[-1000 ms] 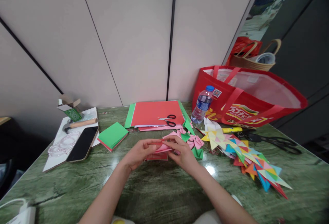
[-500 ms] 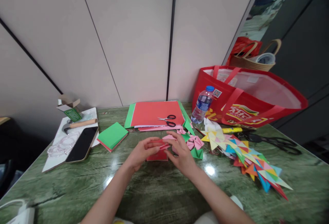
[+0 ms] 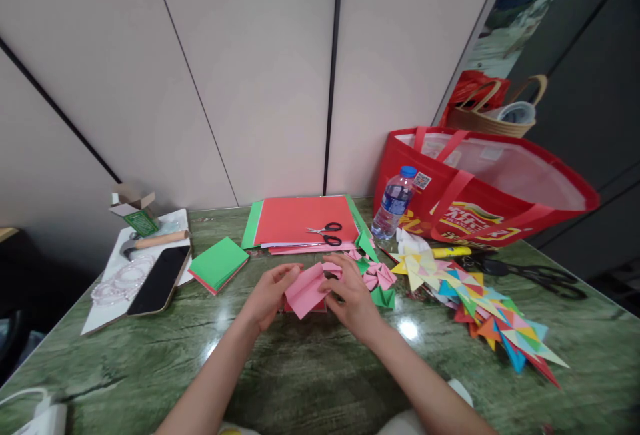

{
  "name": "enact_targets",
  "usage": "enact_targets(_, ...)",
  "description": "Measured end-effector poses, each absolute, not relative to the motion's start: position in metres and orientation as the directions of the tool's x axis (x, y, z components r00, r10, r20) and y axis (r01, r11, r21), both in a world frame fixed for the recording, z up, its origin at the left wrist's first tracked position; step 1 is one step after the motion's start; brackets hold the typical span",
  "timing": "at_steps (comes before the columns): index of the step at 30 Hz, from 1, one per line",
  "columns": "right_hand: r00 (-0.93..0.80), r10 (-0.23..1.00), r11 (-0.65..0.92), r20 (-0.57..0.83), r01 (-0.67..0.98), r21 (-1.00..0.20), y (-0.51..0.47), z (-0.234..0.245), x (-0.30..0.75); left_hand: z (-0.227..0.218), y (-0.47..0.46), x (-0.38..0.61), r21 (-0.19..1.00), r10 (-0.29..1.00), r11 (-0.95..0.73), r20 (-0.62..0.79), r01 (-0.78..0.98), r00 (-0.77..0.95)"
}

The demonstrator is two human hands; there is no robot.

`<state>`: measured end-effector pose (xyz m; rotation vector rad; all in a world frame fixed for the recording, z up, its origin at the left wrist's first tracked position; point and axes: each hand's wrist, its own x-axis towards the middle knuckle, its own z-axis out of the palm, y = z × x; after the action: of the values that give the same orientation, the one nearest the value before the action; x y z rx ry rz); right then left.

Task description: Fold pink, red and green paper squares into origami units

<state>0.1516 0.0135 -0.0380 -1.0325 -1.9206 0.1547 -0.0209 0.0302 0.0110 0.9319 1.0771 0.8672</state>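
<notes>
Midway between the green marble table's point(image 3: 300, 368) side edges, the left hand point(image 3: 267, 296) and right hand point(image 3: 356, 298) each pinch an opposite edge of the pink paper square point(image 3: 306, 292), so it tilts off the surface.

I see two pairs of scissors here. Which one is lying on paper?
The small pair, resting on the red sheets near the wall. The big black pair lies mostly on the green table, beside the red bag.
</notes>
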Motion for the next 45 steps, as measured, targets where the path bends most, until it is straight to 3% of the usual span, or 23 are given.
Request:
enact_targets(11,-0.315,0.718,0.657,0.621,0.601,-0.455,0.009,-0.031,0.146,0.001,0.029,-0.015,0.954,0.935,0.262,-0.213,-0.147,0.285)
enact_targets(15,-0.239,0.751,0.622,0.615,0.567,-0.54,0.007,-0.029,0.145,0.002,0.03,-0.017,0.964,0.945,0.221,-0.175,-0.146,0.276)
enact_targets(20,-0.143,0.839,0.523,0.524,0.479,-0.705,0.007,-0.031,0.144,0.004,0.028,-0.021,0.966,0.897,0.208,-0.128,-0.15,0.423)
enact_targets(27,-0.141,0.883,0.462,0.448,0.429,-0.776,0.006,-0.028,0.143,-0.002,0.029,-0.018,0.981,0.915,0.166,-0.116,-0.099,0.385)
enact_targets(32,-0.069,0.863,0.468,0.501,0.482,-0.741,0.005,-0.031,0.141,-0.004,0.029,-0.013,0.984,0.952,0.15,-0.117,-0.099,0.283)
enact_targets(40,-0.077,0.791,0.531,0.607,0.58,-0.618,0.002,-0.028,0.14,-0.009,0.027,-0.01,0.972,0.949,0.176,-0.126,-0.153,0.288)
enact_targets(45,-0.038,0.782,0.524,0.622,0.581,-0.623,-0.001,-0.023,0.138,-0.008,0.025,-0.007,0.96,0.939,0.211,-0.148,-0.181,0.309)
